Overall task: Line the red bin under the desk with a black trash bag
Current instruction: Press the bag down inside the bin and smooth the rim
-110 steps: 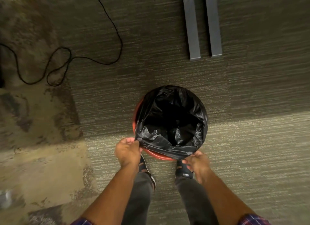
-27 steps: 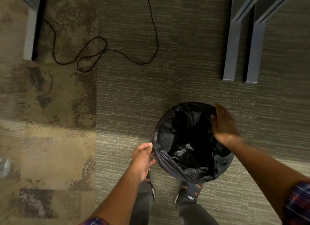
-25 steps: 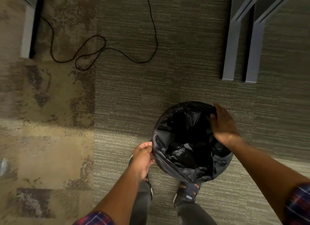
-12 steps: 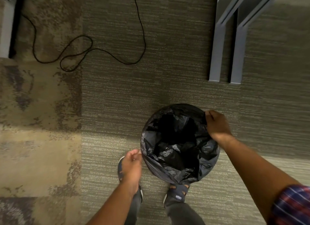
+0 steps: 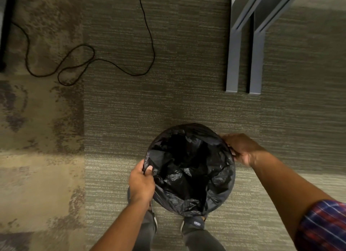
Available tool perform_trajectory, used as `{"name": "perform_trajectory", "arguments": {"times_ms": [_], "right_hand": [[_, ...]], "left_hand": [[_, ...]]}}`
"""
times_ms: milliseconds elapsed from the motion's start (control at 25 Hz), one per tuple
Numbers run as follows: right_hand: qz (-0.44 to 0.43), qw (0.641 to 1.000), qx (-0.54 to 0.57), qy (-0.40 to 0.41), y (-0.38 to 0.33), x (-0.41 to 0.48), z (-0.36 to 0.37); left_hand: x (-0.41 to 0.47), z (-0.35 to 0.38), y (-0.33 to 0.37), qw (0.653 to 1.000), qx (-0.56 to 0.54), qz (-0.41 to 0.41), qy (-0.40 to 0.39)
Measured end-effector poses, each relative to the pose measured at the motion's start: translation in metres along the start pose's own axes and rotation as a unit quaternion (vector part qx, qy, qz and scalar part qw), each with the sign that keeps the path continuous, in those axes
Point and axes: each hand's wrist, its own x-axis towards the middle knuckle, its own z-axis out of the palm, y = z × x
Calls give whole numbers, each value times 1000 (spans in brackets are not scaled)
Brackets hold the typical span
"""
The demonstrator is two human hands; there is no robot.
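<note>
Regripping the black trash bag [image 5: 189, 168] at lower centre, our left hand [image 5: 141, 183] again pinches its edge; our right hand [image 5: 243, 149] curls over the opposite rim, red bin now fully covered.

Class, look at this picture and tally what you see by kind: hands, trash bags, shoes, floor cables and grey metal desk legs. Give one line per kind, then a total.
Hands: 2, left hand and right hand
Black trash bag: 1
Shoes: 2, left shoe and right shoe
Black cable: 1
Grey desk legs: 2, and
Total: 8
</note>
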Motion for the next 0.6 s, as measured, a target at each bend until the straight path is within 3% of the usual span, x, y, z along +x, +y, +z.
{"name": "perform_trajectory", "arguments": {"times_ms": [160, 320, 440, 600], "right_hand": [[-9, 996, -72, 53, 2, 7, 7], [-57, 998, 31, -17, -7, 3, 2], [-41, 997, 27, -67, -17, 8, -2], [6, 999, 26, -32, -10, 23, 9]], "left_hand": [[0, -2, 10, 999, 21, 17, -17], [1, -4, 16, 997, 60, 41, -32], [7, -6, 22, 993, 93, 65, -41], [18, -13, 26, 986, 135, 90, -45]]}}
